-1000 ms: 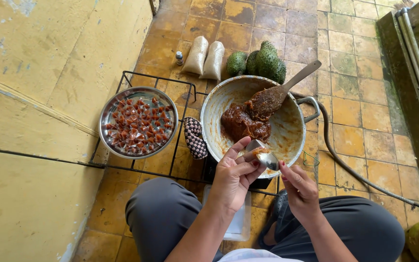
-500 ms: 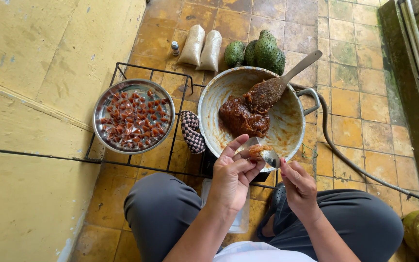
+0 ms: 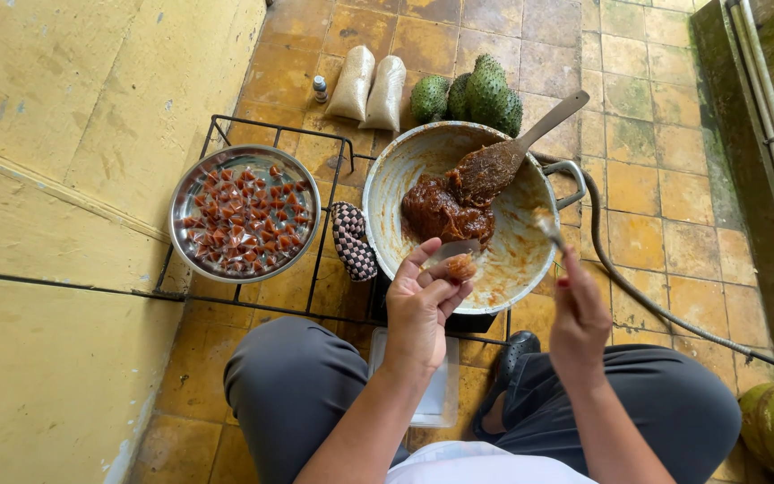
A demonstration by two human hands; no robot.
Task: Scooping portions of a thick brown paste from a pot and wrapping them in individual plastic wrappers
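Note:
My left hand [image 3: 423, 300] pinches a small clear wrapper with a lump of brown paste [image 3: 460, 266] in it, just over the near rim of a big metal pan [image 3: 396, 175]. My right hand [image 3: 580, 314] grips a small spoon [image 3: 548, 229] whose bowl hangs over the pan's right side. A mass of dark brown paste [image 3: 441, 211] lies in the pan with a large ladle [image 3: 517, 148] resting in it. To the left stands a round steel tray [image 3: 192, 193] filled with several wrapped brown pieces.
The pan and tray rest on a black wire rack [image 3: 226, 125] over yellow floor tiles. A checked pot holder [image 3: 351, 240] lies between them. Two white sacks [image 3: 369, 85], green spiky fruits [image 3: 477, 94] and a small bottle [image 3: 320, 88] sit behind. A hose [image 3: 638, 296] runs right.
My right hand has pulled the spoon away from my left hand and up to the right, over the pan. The lump of paste has stayed in the wrapper in my left hand.

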